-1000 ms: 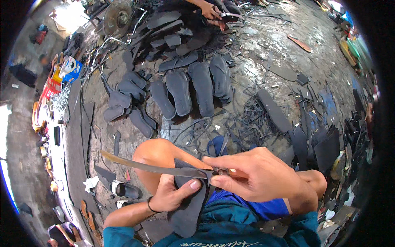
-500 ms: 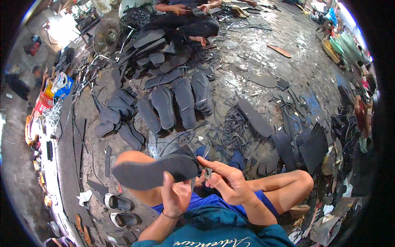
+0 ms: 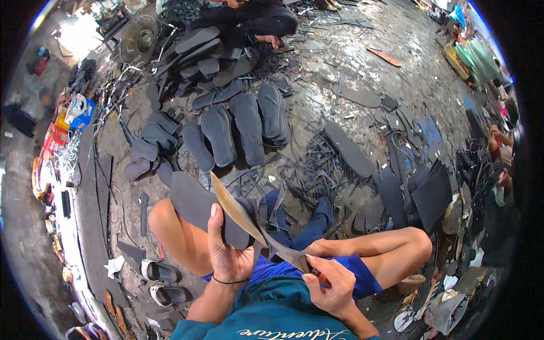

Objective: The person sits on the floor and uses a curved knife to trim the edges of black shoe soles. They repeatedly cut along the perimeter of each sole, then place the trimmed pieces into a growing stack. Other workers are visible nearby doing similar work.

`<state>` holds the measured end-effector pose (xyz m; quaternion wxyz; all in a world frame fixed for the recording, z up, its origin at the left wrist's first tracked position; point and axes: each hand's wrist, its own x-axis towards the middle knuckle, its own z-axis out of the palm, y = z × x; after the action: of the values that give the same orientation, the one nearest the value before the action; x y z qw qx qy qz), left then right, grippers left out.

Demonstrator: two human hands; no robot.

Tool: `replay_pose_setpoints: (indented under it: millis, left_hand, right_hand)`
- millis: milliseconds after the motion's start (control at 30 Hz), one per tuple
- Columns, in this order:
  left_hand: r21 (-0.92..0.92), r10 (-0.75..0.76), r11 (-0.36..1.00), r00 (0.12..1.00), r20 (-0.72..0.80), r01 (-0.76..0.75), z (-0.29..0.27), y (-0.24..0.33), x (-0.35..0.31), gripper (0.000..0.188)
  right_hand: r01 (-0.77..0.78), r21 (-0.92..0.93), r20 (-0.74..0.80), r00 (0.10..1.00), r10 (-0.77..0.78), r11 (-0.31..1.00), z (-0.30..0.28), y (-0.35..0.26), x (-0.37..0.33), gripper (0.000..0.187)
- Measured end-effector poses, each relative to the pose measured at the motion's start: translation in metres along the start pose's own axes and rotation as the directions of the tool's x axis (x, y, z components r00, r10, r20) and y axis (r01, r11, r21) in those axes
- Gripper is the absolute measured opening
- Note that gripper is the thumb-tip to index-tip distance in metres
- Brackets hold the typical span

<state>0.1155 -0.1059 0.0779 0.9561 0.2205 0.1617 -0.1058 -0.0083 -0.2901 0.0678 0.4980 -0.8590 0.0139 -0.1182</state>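
Note:
My left hand is closed on a dark shoe sole, its thumb up along the near face. Against that sole, on its right side, stands a thin tan sole-shaped piece, seen nearly edge-on and tilted. From its lower end a curved dark grey strip runs down to the right. The fingers of my right hand are pinched on the strip's far end, above my lap. Whether these fingers also hold a tool is hidden.
Several dark soles lie in a row ahead, with a single sole to their right. Loose black offcuts litter the floor. A person in dark trousers sits opposite. Sandals stand at left; black sheets lie right.
The sole in my left hand has tilted from flat to steep, and the tan piece has come into view. My right hand has moved down and right, away from the sole, with the strip.

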Motion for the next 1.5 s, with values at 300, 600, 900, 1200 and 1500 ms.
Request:
replay_pose_setpoints:
  millis: [300,600,900,1200,1500]
  left_hand:
    - [0.157,0.002,0.987,0.991,-0.13,0.018,-0.044,-0.002,-0.025,0.042]
    - [0.337,0.008,0.94,0.987,-0.162,0.048,-0.061,-0.002,-0.04,0.062]
    - [0.411,0.108,0.912,0.971,-0.211,-0.012,-0.079,-0.009,-0.053,0.046]
    - [0.376,0.184,0.92,0.968,-0.173,-0.107,-0.086,-0.006,-0.056,0.038]
    - [0.572,0.189,0.82,0.956,-0.225,-0.027,-0.098,-0.004,-0.07,0.041]
  right_hand:
    - [-0.016,-0.049,0.114,0.993,0.021,0.999,-0.014,-0.021,0.003,0.03]
    - [-0.018,-0.078,0.192,0.981,0.033,0.997,-0.013,-0.03,0.006,0.03]
    - [0.0,-0.095,0.242,0.97,0.023,0.995,-0.004,-0.033,0.01,0.027]
    - [-0.197,-0.005,0.354,0.916,0.186,0.98,-0.015,-0.027,-0.005,0.028]
    - [-0.217,0.065,0.389,0.904,0.175,0.974,0.003,-0.019,0.003,0.028]
